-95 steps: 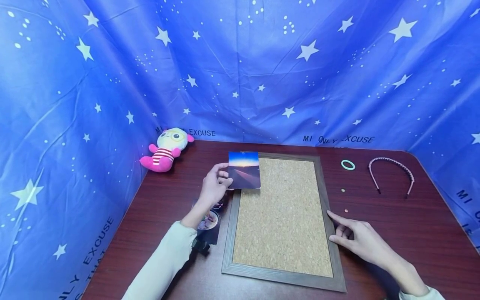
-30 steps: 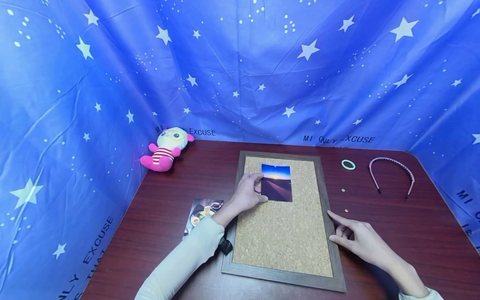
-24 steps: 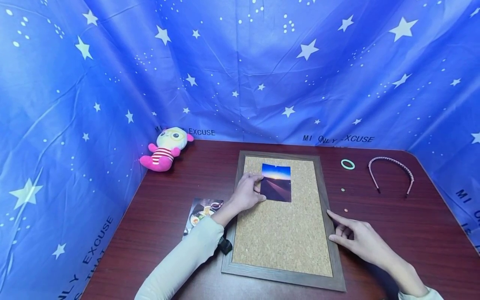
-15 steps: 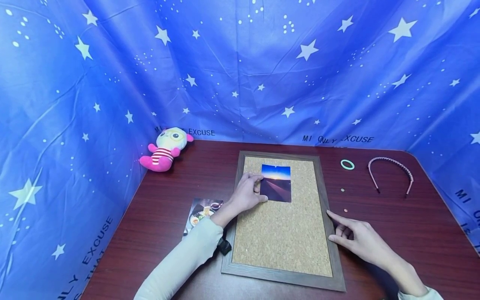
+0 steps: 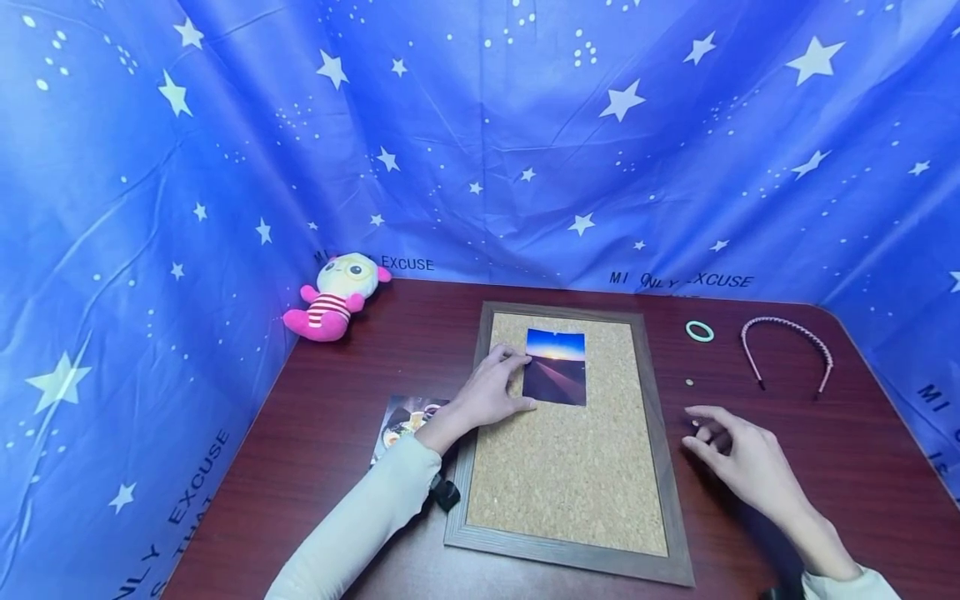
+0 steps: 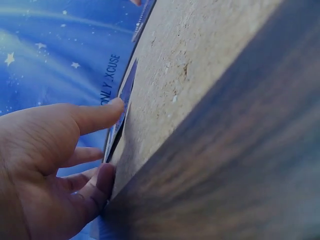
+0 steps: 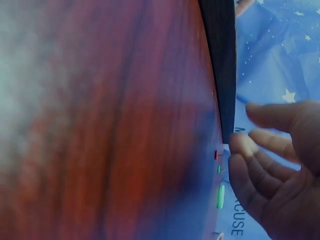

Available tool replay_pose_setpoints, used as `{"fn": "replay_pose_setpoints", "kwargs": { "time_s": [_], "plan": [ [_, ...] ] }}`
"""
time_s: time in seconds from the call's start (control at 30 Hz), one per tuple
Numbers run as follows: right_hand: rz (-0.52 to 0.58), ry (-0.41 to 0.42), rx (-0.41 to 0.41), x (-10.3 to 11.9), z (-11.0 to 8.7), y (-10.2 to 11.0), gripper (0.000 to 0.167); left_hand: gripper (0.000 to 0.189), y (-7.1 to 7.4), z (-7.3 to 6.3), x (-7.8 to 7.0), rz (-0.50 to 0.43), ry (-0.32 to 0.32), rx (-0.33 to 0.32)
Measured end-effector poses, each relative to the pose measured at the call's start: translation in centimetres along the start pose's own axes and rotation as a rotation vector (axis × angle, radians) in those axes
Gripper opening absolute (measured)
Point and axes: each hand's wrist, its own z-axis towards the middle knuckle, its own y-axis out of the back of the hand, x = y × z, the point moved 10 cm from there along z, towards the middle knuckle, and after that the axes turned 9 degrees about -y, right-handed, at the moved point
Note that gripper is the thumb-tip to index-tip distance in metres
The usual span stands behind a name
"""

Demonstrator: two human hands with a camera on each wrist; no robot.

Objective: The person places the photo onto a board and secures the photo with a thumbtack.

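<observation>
A sunset photo (image 5: pixel 555 367) lies on the upper part of a framed cork board (image 5: pixel 570 475). My left hand (image 5: pixel 491 390) touches the photo's left side, index finger at the edge and thumb by the lower left corner, the two spread apart. In the left wrist view the photo (image 6: pixel 129 90) shows almost edge-on, slightly raised from the cork near the thumb. My right hand (image 5: pixel 738 454) is off the board's right side with loosely bent fingers and nothing held. Just beyond its fingertips in the right wrist view are a red thumbtack (image 7: pixel 216 155) and a green thumbtack (image 7: pixel 219 169).
A food photo (image 5: pixel 401 425) lies left of the board, partly under the left forearm. Behind the tacks are a mint-green ring (image 5: pixel 700 332) and a braided headband (image 5: pixel 787 321). A pink plush toy (image 5: pixel 330 300) sits at the table's back left corner.
The left hand has brought the sunset photo rightward onto the cork and stays at its left edge. The right hand has left the frame's right edge and moved right toward the red tack.
</observation>
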Motion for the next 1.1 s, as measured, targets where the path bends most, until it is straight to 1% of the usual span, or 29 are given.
{"fn": "replay_pose_setpoints", "kwargs": {
  "time_s": [0.17,0.3,0.37,0.47,0.53,0.67,0.77,0.9,1.1],
  "plan": [
    [-0.002,-0.102,0.023,-2.1,0.5,-0.1,0.036,0.084,-0.2,0.0,0.1,-0.010,-0.036,0.008],
    [0.003,-0.143,0.040,-3.2,0.8,-0.3,0.029,0.083,-0.6,0.0,0.3,0.029,-0.097,0.024],
    [0.004,-0.168,0.043,-3.8,0.9,-0.3,0.026,0.082,-0.8,0.1,0.3,0.037,-0.110,0.034],
    [-0.001,-0.206,0.048,-4.4,0.9,-0.5,0.023,0.080,-0.8,0.0,0.1,0.016,-0.104,0.053],
    [0.001,-0.226,0.063,-4.8,1.0,-0.7,0.020,0.079,-0.6,-0.1,-0.4,-0.003,-0.092,0.063],
    [-0.007,-0.245,0.086,-5.2,1.2,-1.1,0.014,0.078,0.5,-0.3,-2.3,0.024,-0.086,0.096],
    [-0.015,-0.252,0.088,-5.2,1.3,-1.2,0.014,0.077,1.0,-0.4,-3.3,0.069,-0.076,0.128],
    [-0.016,-0.255,0.090,-5.2,1.5,-1.3,0.014,0.075,1.1,-0.5,-3.4,0.093,-0.056,0.147],
    [-0.025,-0.257,0.100,-5.2,1.7,-1.5,0.015,0.071,1.1,-0.5,-3.3,0.098,-0.059,0.146]
  ]
}}
